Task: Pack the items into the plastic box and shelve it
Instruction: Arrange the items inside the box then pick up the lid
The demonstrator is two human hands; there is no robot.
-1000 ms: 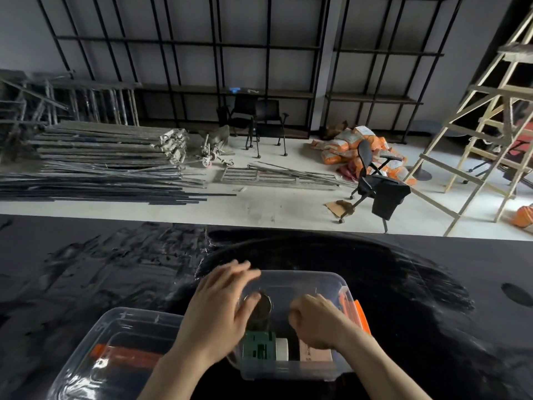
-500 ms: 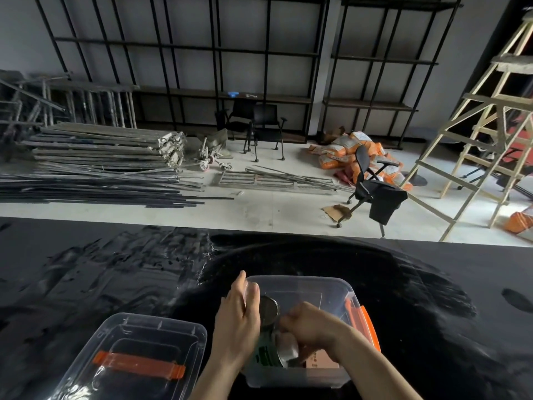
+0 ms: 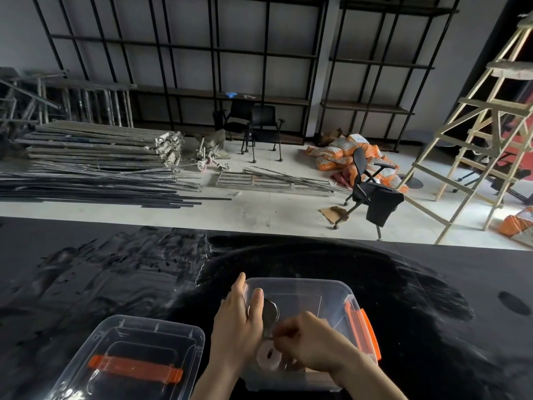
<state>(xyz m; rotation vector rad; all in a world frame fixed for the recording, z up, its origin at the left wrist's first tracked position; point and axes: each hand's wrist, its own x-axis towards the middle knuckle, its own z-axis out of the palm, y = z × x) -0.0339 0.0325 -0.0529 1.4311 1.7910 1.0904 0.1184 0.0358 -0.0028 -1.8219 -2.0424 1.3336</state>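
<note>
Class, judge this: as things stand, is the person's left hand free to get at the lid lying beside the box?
Probably yes: the lid lies bare on the table left of the box, nothing between it and the left hand, though that hand is busy at the box.

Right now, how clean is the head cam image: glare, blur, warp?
Head view: glossy black table smears with reflections; wide-angle warp curves the shelving and ladder; right hand slightly motion-blurred; box interior dim, contents hard to read.
</note>
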